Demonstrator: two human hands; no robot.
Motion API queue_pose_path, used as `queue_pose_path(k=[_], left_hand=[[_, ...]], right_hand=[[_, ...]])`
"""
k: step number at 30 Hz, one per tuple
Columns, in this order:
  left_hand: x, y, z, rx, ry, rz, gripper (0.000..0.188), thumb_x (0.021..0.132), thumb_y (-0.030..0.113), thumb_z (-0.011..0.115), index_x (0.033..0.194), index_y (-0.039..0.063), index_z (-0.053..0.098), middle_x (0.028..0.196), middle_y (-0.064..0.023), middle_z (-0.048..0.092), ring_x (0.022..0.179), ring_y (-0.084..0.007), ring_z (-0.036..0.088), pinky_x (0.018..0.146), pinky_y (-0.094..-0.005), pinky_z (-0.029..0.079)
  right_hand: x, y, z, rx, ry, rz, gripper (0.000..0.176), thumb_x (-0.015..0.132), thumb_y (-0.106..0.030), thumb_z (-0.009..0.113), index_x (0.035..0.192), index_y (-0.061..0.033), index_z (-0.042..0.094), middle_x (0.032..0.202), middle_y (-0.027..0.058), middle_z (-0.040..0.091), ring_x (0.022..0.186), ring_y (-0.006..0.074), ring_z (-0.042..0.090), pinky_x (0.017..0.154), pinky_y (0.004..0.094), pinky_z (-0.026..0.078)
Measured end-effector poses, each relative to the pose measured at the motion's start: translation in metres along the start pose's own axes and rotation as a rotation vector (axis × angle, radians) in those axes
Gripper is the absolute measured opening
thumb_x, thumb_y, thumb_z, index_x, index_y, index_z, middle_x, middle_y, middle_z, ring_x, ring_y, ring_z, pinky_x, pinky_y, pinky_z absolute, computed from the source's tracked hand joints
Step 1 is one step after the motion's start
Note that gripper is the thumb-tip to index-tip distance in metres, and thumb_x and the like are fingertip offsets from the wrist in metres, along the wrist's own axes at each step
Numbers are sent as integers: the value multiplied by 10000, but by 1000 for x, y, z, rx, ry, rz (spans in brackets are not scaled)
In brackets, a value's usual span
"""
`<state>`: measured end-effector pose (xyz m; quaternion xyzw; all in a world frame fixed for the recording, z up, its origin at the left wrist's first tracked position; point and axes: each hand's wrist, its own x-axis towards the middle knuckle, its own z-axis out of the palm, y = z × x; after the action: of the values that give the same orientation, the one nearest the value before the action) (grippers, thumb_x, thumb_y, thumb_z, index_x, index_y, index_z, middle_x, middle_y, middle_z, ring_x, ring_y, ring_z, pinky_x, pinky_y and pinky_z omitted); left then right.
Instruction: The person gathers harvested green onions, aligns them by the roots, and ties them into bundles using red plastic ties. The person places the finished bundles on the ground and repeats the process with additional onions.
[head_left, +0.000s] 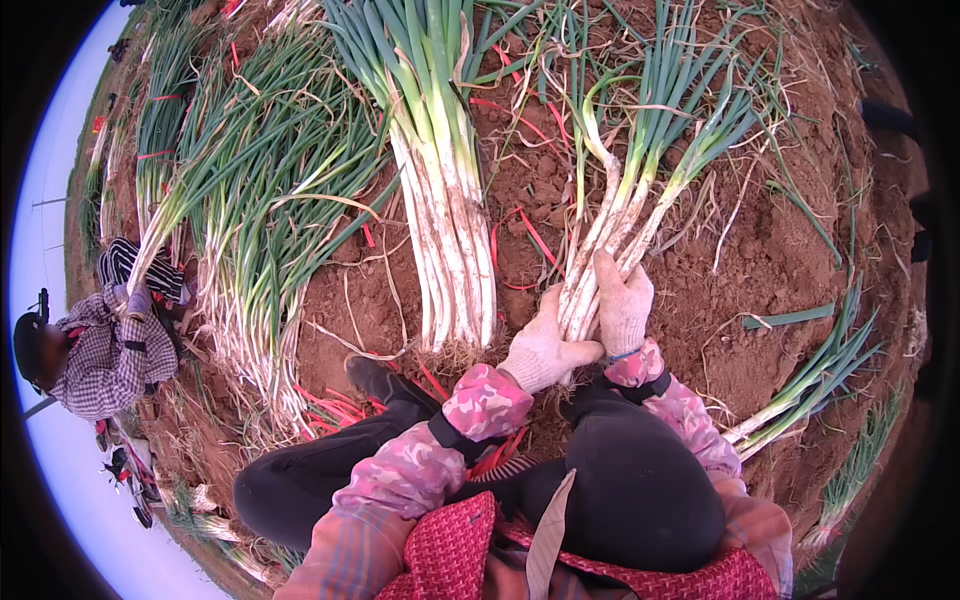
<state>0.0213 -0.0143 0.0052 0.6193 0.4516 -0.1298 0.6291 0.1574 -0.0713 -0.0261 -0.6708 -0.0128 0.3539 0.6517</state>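
Between my knees and the soil I hold a small bunch of long green onions, its white stalks low and its green leaves spread away from me. My left hand, in a pale knit glove, wraps the stalks near the roots from the left. On the right side of the same stalks lies my right hand, gloved alike, thumb along the front. The roots are mostly hidden below my left hand. Just left of it, a thicker bunch of green onions lies on the ground, roots towards me.
A large heap of green onions lies to the left. Beyond it a co-worker in a checked top holds onions. Red ties are strewn by my left leg and across the soil. More loose onions lie at right.
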Motion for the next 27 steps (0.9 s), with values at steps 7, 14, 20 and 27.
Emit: queue_pose_path(k=[7, 14, 20, 27], left_hand=[[7, -5, -12, -494, -198, 7, 621, 853, 231, 842, 1340, -50, 577, 1109, -106, 697, 930, -174, 681, 803, -335, 575], [6, -13, -4, -619, -36, -74, 689, 931, 268, 780, 1460, -78, 507, 1274, -127, 669, 1138, -179, 622, 1029, -351, 490], [10, -22, 1, -445, -27, -114, 630, 959, 312, 761, 1411, -75, 553, 1223, -116, 694, 1074, -176, 652, 974, -340, 513], [5, -17, -14, -653, -190, -47, 430, 889, 206, 791, 1217, -30, 646, 976, -65, 716, 842, -157, 675, 759, -320, 544]], right_hand=[[7, 2, -11, -136, 28, 18, 295, 1066, -251, 656, 1190, 9, 717, 971, 17, 712, 841, 86, 611, 763, 282, 518], [23, 35, -25, -269, 172, 149, 359, 1027, -324, 650, 994, 33, 674, 766, 68, 641, 675, 173, 576, 633, 373, 469], [23, 80, 6, -246, -6, 209, 631, 1112, -539, 450, 1161, 44, 686, 950, 165, 721, 865, 228, 687, 807, 389, 549], [22, 35, 14, 514, -404, 604, 879, 1006, -815, 412, 1407, -43, 544, 1184, 217, 713, 994, 356, 733, 869, 485, 614]])
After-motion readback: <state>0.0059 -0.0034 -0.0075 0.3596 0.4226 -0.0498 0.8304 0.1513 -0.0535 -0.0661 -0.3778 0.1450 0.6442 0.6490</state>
